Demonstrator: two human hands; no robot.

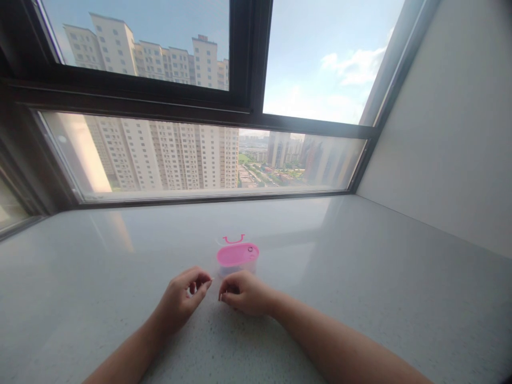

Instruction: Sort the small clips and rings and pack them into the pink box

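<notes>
A small oval container with a pink lid and a see-through body stands on the speckled pale sill. Just behind it lies a pink curved handle. My left hand is in front and to the left of the container, its thumb and index finger pinched together. A tiny pale tip shows at that pinch, too small to name. Directly in front of the container is my right hand, fingers curled and pinched low over the sill. Whatever it holds, if anything, is too small to make out. The two hands are close together but apart.
The wide sill reaches back to a dark-framed window with tall buildings outside. A white wall bounds the right side. Light reflects off the sill's glossy surface.
</notes>
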